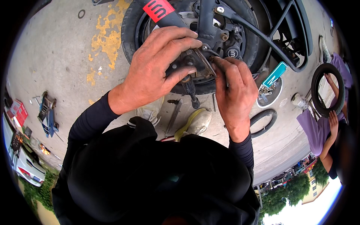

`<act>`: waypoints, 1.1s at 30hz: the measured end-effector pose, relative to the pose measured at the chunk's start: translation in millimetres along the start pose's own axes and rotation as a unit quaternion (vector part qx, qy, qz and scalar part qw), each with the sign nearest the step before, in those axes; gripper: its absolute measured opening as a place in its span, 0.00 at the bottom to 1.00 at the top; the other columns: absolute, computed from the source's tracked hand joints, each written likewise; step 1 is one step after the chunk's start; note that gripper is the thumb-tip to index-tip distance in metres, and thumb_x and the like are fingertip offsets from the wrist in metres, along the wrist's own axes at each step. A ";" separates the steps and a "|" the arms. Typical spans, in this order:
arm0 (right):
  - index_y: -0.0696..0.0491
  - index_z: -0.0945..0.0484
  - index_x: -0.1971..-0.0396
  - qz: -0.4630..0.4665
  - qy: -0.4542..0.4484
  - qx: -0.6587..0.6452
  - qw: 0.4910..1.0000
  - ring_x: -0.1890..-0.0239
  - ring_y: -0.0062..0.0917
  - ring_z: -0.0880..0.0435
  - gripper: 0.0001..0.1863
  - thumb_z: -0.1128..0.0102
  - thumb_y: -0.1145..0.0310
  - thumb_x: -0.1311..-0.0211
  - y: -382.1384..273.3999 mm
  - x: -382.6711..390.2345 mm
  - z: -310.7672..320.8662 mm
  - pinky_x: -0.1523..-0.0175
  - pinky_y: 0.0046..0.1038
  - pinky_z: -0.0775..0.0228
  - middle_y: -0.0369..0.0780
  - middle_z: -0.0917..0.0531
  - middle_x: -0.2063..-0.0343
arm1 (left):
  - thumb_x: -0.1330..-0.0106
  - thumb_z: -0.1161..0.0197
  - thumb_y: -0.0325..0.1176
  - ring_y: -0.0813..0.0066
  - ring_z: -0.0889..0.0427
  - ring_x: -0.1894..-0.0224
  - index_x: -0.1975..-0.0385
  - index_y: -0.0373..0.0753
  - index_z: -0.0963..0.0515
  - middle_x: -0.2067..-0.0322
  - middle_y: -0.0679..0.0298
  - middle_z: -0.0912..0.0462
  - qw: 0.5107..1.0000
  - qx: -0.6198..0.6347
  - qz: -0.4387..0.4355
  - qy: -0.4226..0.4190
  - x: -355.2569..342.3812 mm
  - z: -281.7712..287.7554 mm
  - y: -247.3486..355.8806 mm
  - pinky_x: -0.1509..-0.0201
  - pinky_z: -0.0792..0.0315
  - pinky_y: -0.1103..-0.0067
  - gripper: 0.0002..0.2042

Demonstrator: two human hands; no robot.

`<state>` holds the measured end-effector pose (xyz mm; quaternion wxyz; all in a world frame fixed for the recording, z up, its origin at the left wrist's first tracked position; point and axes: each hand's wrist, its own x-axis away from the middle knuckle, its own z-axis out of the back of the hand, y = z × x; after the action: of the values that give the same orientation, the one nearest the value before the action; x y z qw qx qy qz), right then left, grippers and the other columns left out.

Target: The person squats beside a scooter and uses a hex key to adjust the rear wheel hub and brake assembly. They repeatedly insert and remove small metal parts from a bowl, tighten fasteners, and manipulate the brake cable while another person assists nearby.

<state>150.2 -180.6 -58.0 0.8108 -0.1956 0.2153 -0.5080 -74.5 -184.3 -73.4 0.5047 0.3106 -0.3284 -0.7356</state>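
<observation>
A dark wheel (128, 35) with a black tyre stands before me, with a dark tube carrying a red label (159, 10) across it. At its hub, my left hand (150, 62) reaches in from the left, fingers stretched out and thumb apart, fingertips touching the hub parts. My right hand (238, 88) is closed, thumb and fingers pinched at the lower end of a thin metal strip (205, 62) that slants down from my left fingertips. A black-handled tool or lever (190, 90) hangs below the hub. What lies behind my fingers is hidden.
Between my shoes lies a long metal bar (174, 118). To the right are a round tray (279, 88) of small parts and a black rubber ring (272, 116). Another person (313, 127) holds a tyre (315, 86). A blue-black metal device (48, 116) lies left.
</observation>
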 end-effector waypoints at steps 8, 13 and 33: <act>0.53 0.16 0.56 -0.057 0.018 -0.047 0.997 0.63 0.35 0.15 0.16 0.27 0.79 0.46 -2.9 4.1 3.2 0.59 0.33 0.22 0.40 0.17 0.62 | 0.47 0.24 0.26 0.55 0.23 0.39 0.45 0.40 0.20 0.40 0.60 0.21 1.000 -0.006 0.004 -0.009 -0.8 1.4 2.5 0.35 0.29 0.65 0.26; 0.54 0.16 0.57 -0.053 -0.025 -0.067 0.996 0.65 0.36 0.15 0.15 0.25 0.76 0.46 3.1 57.0 24.9 0.60 0.32 0.22 0.41 0.16 0.63 | 0.46 0.24 0.26 0.55 0.23 0.38 0.44 0.39 0.21 0.39 0.59 0.22 1.000 -0.013 0.004 -0.008 1.5 1.7 3.1 0.35 0.28 0.65 0.26; 0.55 0.23 0.66 -0.199 -0.217 0.202 0.934 0.70 0.36 0.11 0.02 0.41 0.75 0.38 87.5 232.1 -85.6 0.67 0.32 0.17 0.46 0.17 0.65 | 0.22 0.50 0.35 0.59 0.17 0.53 0.50 0.34 0.18 0.54 0.57 0.16 0.994 -0.077 -0.053 -0.065 -47.7 19.7 44.0 0.46 0.26 0.70 0.15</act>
<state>258.8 -364.1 -210.9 0.7423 -0.1723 -0.1163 -0.6370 -52.1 -148.0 -20.7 0.4653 0.2396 -0.2859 -0.8027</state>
